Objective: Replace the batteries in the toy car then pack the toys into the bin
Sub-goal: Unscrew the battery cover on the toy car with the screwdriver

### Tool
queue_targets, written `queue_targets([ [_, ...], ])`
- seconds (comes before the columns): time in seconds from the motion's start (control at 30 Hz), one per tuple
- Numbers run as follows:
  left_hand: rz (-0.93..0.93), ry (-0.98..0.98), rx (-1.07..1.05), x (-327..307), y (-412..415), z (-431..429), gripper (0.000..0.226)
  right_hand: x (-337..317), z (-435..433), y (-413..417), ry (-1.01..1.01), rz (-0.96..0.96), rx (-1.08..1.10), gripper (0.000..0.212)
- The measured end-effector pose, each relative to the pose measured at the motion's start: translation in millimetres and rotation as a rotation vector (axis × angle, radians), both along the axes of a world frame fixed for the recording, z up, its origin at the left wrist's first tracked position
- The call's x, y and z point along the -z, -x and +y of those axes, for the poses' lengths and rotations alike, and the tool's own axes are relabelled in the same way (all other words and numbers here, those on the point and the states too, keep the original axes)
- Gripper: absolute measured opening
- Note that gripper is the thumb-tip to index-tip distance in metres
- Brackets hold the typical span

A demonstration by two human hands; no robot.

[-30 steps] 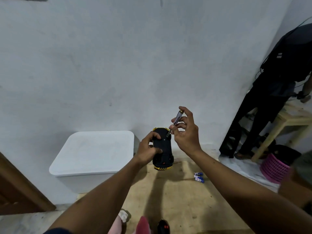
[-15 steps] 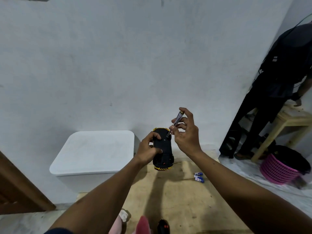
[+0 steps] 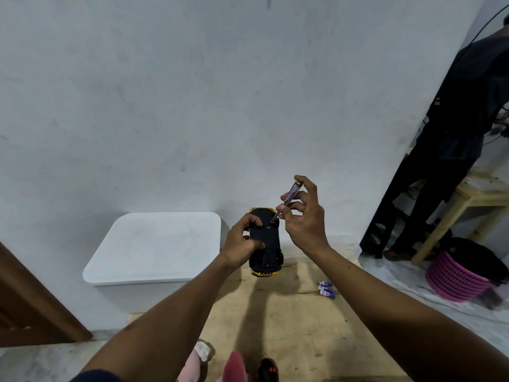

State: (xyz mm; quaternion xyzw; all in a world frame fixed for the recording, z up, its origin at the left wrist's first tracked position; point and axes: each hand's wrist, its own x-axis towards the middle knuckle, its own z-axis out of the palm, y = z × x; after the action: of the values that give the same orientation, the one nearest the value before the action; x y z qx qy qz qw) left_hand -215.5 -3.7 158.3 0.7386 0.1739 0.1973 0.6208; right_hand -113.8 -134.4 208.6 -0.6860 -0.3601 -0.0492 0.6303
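Here the left hand (image 3: 242,245) grips the toy car (image 3: 265,244), held belly-up in the air with its black underside facing the camera. The right hand (image 3: 305,224) pinches a clear-handled screwdriver (image 3: 287,197), its tip touching the underside near the car's far end. The lidded white bin (image 3: 157,249) stands at the left against the wall. Blue-and-white batteries (image 3: 325,289) lie on the wooden floor, right of the car.

White wall (image 3: 192,92) ahead, brown wooden door (image 3: 33,307) at lower left, plywood sheet (image 3: 289,326) on the floor, and at right a person in dark clothes (image 3: 454,150) stands against a pale wooden table (image 3: 473,194), with a pink slatted basket (image 3: 454,279) holding dark cloth nearby.
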Motion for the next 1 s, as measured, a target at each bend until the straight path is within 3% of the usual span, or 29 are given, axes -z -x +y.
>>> queue_targets([
  [0.47, -0.004, 0.004, 0.003, -4.7, 4.2, 2.6, 0.043, 0.3, 1.4, 3.0, 0.038, -0.152, -0.04, 0.069],
  [0.73, 0.008, 0.023, -0.009, -0.6, 8.8, 6.9, 0.043, -3.1, 6.2, 1.9, -0.061, -0.21, 0.032, 0.033],
  [1.0, -0.001, 0.016, -0.031, -2.7, 5.1, 9.8, 0.041, -6.8, 13.5, 4.2, -0.045, -0.267, -0.029, 0.033],
])
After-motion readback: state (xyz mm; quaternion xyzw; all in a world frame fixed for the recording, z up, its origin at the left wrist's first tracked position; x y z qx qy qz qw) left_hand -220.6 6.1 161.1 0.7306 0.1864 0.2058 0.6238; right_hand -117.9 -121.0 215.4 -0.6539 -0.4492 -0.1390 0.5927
